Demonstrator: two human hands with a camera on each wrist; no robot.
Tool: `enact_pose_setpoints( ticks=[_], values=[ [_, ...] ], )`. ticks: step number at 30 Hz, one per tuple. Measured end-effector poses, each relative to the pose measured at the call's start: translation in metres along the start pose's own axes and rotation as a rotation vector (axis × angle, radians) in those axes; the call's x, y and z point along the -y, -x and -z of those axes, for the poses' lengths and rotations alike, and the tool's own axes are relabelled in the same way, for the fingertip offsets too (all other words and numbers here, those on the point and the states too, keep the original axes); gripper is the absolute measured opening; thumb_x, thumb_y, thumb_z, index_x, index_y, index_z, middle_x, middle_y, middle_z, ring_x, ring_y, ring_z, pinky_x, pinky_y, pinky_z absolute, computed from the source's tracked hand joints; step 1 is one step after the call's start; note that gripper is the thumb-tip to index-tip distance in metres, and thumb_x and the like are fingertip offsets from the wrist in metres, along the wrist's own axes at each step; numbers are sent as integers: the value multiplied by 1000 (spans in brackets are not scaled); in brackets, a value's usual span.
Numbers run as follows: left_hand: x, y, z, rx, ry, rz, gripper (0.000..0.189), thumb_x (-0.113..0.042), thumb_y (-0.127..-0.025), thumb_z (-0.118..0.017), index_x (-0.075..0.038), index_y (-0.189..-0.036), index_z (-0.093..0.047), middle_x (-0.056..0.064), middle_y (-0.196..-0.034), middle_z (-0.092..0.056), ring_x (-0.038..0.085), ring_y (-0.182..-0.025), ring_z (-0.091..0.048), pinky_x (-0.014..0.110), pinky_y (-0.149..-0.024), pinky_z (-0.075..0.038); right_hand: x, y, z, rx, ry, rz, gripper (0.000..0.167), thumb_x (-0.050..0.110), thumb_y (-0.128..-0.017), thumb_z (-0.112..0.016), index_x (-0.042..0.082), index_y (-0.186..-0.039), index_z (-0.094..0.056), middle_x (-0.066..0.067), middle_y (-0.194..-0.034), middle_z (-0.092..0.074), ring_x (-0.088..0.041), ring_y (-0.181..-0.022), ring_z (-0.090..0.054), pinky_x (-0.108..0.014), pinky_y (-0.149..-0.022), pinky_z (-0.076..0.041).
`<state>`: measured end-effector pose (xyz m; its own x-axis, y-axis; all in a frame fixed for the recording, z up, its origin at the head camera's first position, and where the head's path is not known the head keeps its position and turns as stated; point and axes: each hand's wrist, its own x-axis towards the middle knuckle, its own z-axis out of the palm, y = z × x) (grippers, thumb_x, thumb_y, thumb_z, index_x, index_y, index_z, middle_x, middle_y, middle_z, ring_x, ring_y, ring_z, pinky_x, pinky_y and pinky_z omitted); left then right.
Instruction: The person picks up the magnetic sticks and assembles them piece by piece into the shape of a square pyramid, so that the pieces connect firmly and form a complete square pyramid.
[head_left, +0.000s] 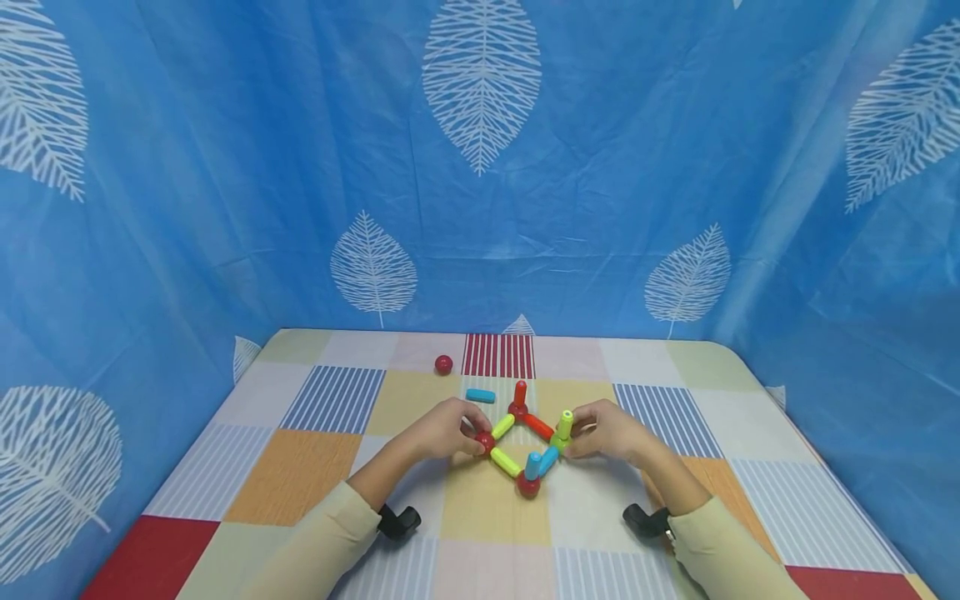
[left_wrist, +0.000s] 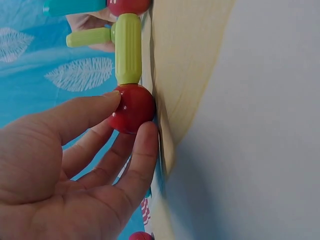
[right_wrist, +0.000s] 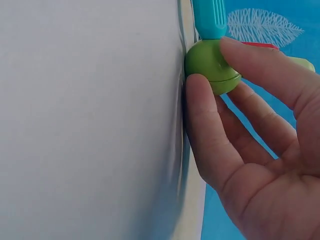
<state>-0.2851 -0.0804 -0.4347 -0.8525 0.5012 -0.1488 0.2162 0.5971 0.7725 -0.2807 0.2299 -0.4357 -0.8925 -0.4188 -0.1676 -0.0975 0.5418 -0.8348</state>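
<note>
A four-sided frame of short rods and balls lies on the table. My left hand (head_left: 448, 428) pinches the red ball (left_wrist: 134, 109) at its left corner between thumb and fingers. At the right corner my right hand (head_left: 606, 432) pinches the green ball (right_wrist: 212, 65). Two yellow-green rods (head_left: 506, 462) form the left sides; a red rod (head_left: 538, 427) and a blue rod (head_left: 549, 460) form the right sides. Upright rods stand on three corners: a red one (head_left: 521, 392) at the back, a blue one (head_left: 533, 465) on the front red ball (head_left: 528, 486), a yellow-green one (head_left: 566, 423) on the green ball.
Behind the frame lie a loose blue rod (head_left: 481, 396) and a loose red ball (head_left: 443, 364). A patchwork cloth (head_left: 300, 475) covers the table. Blue curtains (head_left: 570, 208) with white leaf prints hang behind and at both sides.
</note>
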Motion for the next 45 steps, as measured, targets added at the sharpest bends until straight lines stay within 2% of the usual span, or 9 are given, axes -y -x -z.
enact_pose_setpoints(
  ticks=[10,14,19,23,26,30,33,38,45],
  values=[
    [4,-3,2,17,-5,1,17,-13,-88,-80,-14,-105,-75,-3,-102,-71,14,-93,-64,33,-85,-58,-3,-2,-3,-29,-8,-3,27,6,-77,-85,1,-102,-76,-8,-95,-72,-19,-89,-63,-33,-77,-54],
    [7,-9,6,-12,-23,-33,15,-17,-94,-75,-11,-107,-75,-1,-102,-70,14,-91,-65,30,-79,-57,-3,-1,-4,-33,-13,-7,27,6,-77,-85,0,-102,-76,-8,-95,-71,-19,-90,-62,-33,-78,-54],
    [7,-21,12,-84,-90,-81,8,-13,-96,-71,-8,-102,-74,1,-94,-69,14,-83,-62,27,-71,-54,0,0,-4,-19,-21,-20,28,6,-78,-84,1,-104,-75,-10,-98,-71,-20,-90,-61,-33,-77,-54],
    [8,-35,12,-171,-166,-115,4,-10,-94,-73,-9,-98,-73,1,-95,-67,15,-90,-61,32,-82,-57,3,1,-4,5,-18,-35,30,5,-79,-83,1,-107,-73,-11,-101,-69,-20,-89,-62,-32,-76,-55],
    [8,-43,11,-196,-233,-95,12,-10,-93,-74,-11,-105,-74,3,-106,-67,20,-103,-63,38,-96,-57,3,0,-4,14,-16,-43,32,4,-79,-83,0,-109,-73,-11,-102,-69,-19,-88,-63,-31,-76,-55],
    [8,-54,10,-174,-341,-58,27,-14,-94,-74,-12,-121,-73,7,-124,-65,26,-122,-59,42,-107,-53,2,-1,-4,11,-5,-57,32,4,-78,-83,1,-108,-73,-11,-103,-69,-19,-88,-62,-31,-77,-55],
    [7,-61,9,-152,-383,-36,32,-15,-95,-73,-12,-127,-71,7,-131,-65,27,-128,-56,43,-110,-50,2,-2,-4,6,10,-69,32,4,-78,-84,2,-108,-73,-11,-105,-69,-19,-90,-62,-30,-77,-55],
    [7,-68,8,-124,-386,-23,34,-13,-95,-73,-11,-129,-71,7,-127,-68,26,-124,-61,41,-109,-51,3,-1,-3,-3,26,-89,33,5,-77,-85,3,-108,-74,-11,-107,-69,-19,-92,-63,-30,-78,-55],
    [8,-73,7,-128,-376,-22,31,-5,-92,-73,-8,-123,-74,8,-117,-72,25,-115,-64,40,-106,-53,3,-1,-2,12,10,-69,33,3,-77,-85,1,-108,-74,-12,-108,-69,-20,-92,-64,-31,-78,-56]
  ],
)
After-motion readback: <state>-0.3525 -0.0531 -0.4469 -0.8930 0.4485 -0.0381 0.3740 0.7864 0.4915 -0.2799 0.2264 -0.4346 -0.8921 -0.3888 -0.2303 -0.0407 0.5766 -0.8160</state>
